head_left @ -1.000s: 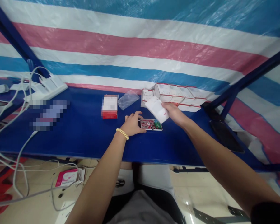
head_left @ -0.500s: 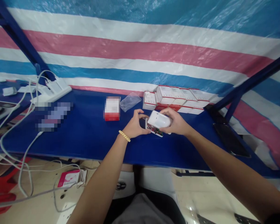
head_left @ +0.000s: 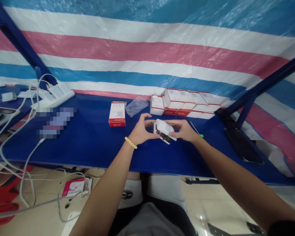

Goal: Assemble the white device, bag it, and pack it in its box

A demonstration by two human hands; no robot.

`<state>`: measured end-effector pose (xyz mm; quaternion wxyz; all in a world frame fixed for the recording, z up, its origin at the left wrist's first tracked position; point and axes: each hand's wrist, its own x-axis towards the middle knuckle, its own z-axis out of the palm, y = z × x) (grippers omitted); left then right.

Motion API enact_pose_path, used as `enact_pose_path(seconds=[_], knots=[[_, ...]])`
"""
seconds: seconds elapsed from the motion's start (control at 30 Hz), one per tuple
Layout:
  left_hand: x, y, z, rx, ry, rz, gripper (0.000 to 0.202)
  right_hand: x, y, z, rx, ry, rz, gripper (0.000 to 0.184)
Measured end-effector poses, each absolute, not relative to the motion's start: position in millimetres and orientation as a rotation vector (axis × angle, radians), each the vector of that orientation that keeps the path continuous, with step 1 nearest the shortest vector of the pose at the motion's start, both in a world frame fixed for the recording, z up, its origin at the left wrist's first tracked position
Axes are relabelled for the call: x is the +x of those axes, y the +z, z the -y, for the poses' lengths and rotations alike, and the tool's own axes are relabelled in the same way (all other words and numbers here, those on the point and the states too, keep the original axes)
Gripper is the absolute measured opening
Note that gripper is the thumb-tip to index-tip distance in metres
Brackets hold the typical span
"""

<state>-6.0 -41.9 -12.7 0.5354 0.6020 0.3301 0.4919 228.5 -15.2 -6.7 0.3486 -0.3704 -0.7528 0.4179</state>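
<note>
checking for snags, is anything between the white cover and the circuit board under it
Nothing visible: the right hand holds the white cover tilted over the circuit board, and the left hand holds the white base by its left end. The far side of the gap is hidden.

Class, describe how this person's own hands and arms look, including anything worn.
The left hand has no glove; a pale yellow, twisted band circles its wrist. The right hand is gloveless too, with a black sleeve further up that arm.

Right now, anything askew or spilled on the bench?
The white cover: in the right hand, it sits tilted over the base in the left hand, leaving the circuit board exposed. No spill visible.
</note>
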Motion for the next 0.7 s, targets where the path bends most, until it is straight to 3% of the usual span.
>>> enact_pose_path(seconds=[0.47,0.7], knots=[[-9,-16,38,1.487,1.191,-0.862,0.079,225,-2,23,-1.017,0.957,2.119,0.066],[-9,-15,38,1.594,1.247,-0.864,0.064,222,5,27,-0.978,0.782,2.290,0.076]])
